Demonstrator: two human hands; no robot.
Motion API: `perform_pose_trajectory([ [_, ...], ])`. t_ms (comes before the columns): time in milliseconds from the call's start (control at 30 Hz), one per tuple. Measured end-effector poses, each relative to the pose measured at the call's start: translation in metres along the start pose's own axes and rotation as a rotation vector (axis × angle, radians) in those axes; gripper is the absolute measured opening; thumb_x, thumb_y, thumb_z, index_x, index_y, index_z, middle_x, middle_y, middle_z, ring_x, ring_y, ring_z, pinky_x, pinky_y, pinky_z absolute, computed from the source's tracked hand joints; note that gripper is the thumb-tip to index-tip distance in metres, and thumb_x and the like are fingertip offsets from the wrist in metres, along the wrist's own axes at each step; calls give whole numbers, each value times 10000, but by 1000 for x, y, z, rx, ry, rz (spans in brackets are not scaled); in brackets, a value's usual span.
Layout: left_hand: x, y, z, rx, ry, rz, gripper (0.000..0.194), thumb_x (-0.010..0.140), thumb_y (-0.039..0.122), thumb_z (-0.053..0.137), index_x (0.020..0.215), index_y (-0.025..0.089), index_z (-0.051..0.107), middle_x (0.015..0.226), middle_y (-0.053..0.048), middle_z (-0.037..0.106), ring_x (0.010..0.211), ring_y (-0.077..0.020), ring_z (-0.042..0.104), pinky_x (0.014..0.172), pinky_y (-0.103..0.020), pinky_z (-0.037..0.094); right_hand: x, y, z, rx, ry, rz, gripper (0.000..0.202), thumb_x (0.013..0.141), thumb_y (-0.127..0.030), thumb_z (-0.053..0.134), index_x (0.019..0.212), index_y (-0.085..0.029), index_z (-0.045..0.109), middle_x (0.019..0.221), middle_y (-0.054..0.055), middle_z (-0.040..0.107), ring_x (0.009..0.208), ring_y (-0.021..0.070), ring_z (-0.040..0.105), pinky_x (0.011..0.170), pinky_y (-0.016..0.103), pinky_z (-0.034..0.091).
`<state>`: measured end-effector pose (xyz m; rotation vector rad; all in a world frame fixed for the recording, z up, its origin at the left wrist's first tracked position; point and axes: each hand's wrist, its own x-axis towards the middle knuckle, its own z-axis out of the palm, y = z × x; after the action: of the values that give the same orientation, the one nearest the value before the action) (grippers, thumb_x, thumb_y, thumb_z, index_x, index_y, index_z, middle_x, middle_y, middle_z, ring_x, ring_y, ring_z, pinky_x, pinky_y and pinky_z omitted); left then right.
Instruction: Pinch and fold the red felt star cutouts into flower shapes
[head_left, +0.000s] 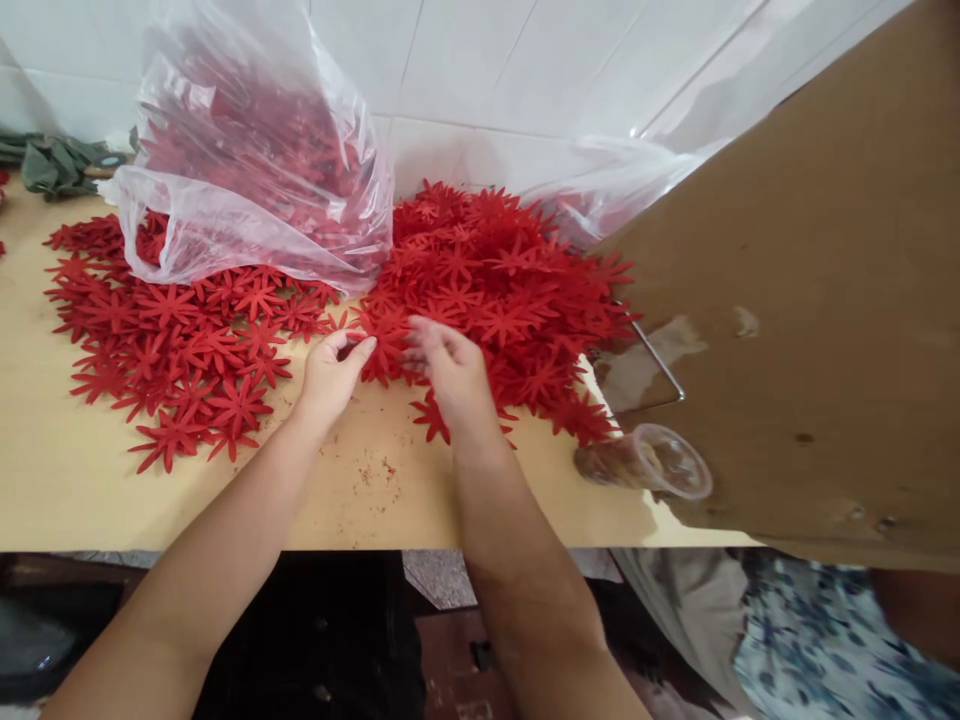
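My left hand (pixel 331 375) is over the table between two heaps of red cloth-like flower shapes, its thumb and forefinger pinched on a red flower piece (pixel 355 337). Just to the right, my right hand (pixel 452 370) is at the near edge of the right heap (pixel 499 285); motion smears its fingers, so I cannot make out whether they hold anything. The left heap (pixel 176 345) of many-petalled red flowers spreads beside my left hand. Behind it a clear plastic bag (pixel 262 170), full of more red flowers, leans against the wall.
A large cardboard sheet (pixel 810 300) stands along the right side. In front of it, a clear plastic cup (pixel 645 463) is tilted on the light wooden table (pixel 360 510). Dark green cloth (pixel 56 165) lies at the far left. A person in patterned clothing (pixel 832 640) is at the lower right.
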<state>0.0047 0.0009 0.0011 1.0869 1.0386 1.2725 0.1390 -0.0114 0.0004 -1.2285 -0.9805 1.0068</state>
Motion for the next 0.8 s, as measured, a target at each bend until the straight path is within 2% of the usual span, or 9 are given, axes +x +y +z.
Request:
perform_pose_trajectory([
  [67, -1, 0, 2, 14, -7, -14, 51, 689, 163, 599, 690, 141, 552, 635, 33, 540, 611, -66, 480, 662, -216, 404, -8, 0, 11, -56, -159, -24, 355, 633, -500, 643, 798, -189, 594, 716, 7, 633, 579, 100, 563, 570, 256, 479],
  [133, -1, 0, 3, 13, -17, -27, 46, 697, 143, 586, 722, 141, 547, 650, 31, 544, 623, -70, 490, 666, -218, 412, -12, 0, 17, -81, -220, -53, 333, 611, -468, 671, 757, -179, 594, 663, -5, 616, 576, 97, 551, 575, 251, 468],
  [367, -5, 1, 6, -41, -98, -21, 51, 731, 160, 557, 776, 145, 540, 706, 13, 558, 658, -74, 514, 687, -229, 430, -10, -3, 11, -174, -155, -53, 264, 683, -429, 602, 665, -171, 551, 510, -30, 545, 456, 81, 474, 473, 234, 394],
  [600, -7, 0, 6, -20, -144, 6, 108, 684, 179, 599, 774, 137, 557, 730, 11, 572, 659, -66, 502, 690, -222, 414, -10, -1, 8, -416, -62, -90, 297, 785, -375, 490, 557, -192, 435, 443, -57, 422, 425, 75, 393, 453, 234, 309],
  [700, -7, 0, 7, -16, -174, -7, 112, 684, 200, 601, 763, 135, 555, 716, 10, 571, 645, -69, 497, 675, -226, 409, -9, 0, 8, -386, -51, -124, 339, 786, -407, 485, 534, -195, 402, 457, -61, 377, 444, 70, 365, 460, 231, 298],
  [800, -7, 2, 7, -25, -169, -2, 76, 690, 192, 587, 711, 141, 535, 658, 28, 542, 595, -60, 469, 628, -215, 393, -10, -1, 11, -257, -72, -120, 317, 753, -424, 525, 555, -190, 441, 483, -58, 403, 459, 68, 378, 464, 226, 313],
])
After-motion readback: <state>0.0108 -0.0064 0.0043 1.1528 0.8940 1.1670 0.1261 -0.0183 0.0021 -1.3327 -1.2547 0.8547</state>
